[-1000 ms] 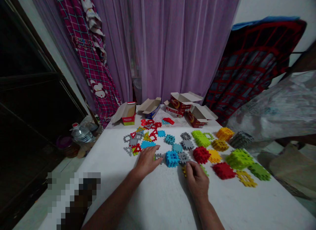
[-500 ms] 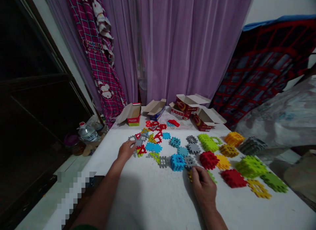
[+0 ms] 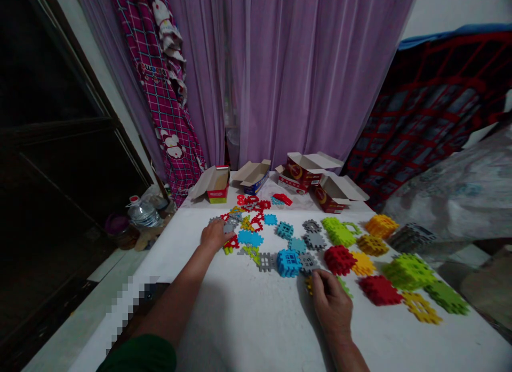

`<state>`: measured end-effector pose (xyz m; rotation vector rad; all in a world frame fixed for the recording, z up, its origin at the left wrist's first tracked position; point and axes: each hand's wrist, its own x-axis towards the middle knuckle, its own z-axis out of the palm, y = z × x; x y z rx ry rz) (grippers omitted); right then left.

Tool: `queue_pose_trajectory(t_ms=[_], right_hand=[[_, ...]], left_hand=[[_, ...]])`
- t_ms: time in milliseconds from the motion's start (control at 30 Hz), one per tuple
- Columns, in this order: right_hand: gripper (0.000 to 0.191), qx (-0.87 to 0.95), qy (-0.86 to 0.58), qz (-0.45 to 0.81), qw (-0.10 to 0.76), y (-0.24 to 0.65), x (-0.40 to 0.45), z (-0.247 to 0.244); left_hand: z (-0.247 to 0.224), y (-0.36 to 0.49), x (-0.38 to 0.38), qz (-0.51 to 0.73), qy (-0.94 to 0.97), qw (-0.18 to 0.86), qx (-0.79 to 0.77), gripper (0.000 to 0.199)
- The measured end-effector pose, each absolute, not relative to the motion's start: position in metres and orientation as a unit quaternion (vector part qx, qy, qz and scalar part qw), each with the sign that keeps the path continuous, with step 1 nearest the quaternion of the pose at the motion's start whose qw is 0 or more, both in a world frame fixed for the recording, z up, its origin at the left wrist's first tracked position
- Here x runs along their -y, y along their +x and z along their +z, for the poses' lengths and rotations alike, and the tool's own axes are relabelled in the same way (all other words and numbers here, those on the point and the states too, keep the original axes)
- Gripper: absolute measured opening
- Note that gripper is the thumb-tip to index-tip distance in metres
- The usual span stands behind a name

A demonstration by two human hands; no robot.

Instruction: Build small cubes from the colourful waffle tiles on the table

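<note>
My left hand (image 3: pixel 214 236) reaches into a loose pile of flat plastic waffle-block pieces (image 3: pixel 248 223), its fingertips on a grey piece (image 3: pixel 229 228) beside a red one. My right hand (image 3: pixel 330 297) pinches a small yellow piece (image 3: pixel 309 285) at the table's middle, and part of that piece is hidden by my fingers. A green piece (image 3: pixel 344 286) lies just right of that hand. Close above it stands a built blue cube (image 3: pixel 288 263), with a flat grey grid piece (image 3: pixel 267 262) to its left. Sorted stacks of red, yellow and green blocks (image 3: pixel 380 265) spread to the right.
The pieces lie on a white table (image 3: pixel 224 308). Several open cardboard boxes (image 3: pixel 304 172) line its far edge, before a purple curtain (image 3: pixel 288 79). A plastic water bottle (image 3: pixel 144 213) stands beyond the left edge, and a plastic-covered bundle (image 3: pixel 452 191) lies right.
My left hand has moved forward and right, onto the pile of pieces. My right hand stays on the yellow piece. The view has shifted slightly.
</note>
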<state>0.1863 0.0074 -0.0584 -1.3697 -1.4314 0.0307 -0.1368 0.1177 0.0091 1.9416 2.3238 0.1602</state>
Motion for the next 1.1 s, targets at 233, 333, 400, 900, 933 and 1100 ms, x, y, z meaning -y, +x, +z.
queue_pose_trajectory(t_ms=[233,333,400,900,933,1100], right_hand=[[0.027,0.596,-0.582,0.022,0.554,0.186,-0.007,-0.057],[0.028,0.596,-0.578,0.019,0.557,0.185,-0.007,-0.052],[0.029,0.593,-0.580,0.024,0.558,0.185,-0.007,-0.050],[0.037,0.570,-0.594,0.052,0.566,0.185,-0.009,-0.059],[0.037,0.569,-0.594,0.053,0.566,0.185,-0.010,-0.059],[0.034,0.580,-0.588,0.065,0.560,0.187,-0.009,-0.055]], left_hand=[[0.012,-0.128,-0.116,0.060,0.646,0.048,-0.760,0.036],[0.018,-0.129,-0.117,0.058,0.640,0.030,-0.765,0.036],[0.023,-0.128,-0.118,0.078,0.632,0.019,-0.771,0.037],[-0.006,-0.034,-0.125,0.192,0.644,0.314,-0.670,0.025],[-0.005,-0.031,-0.124,0.188,0.641,0.310,-0.676,0.024],[0.007,-0.035,-0.116,0.148,0.679,0.219,-0.685,0.022]])
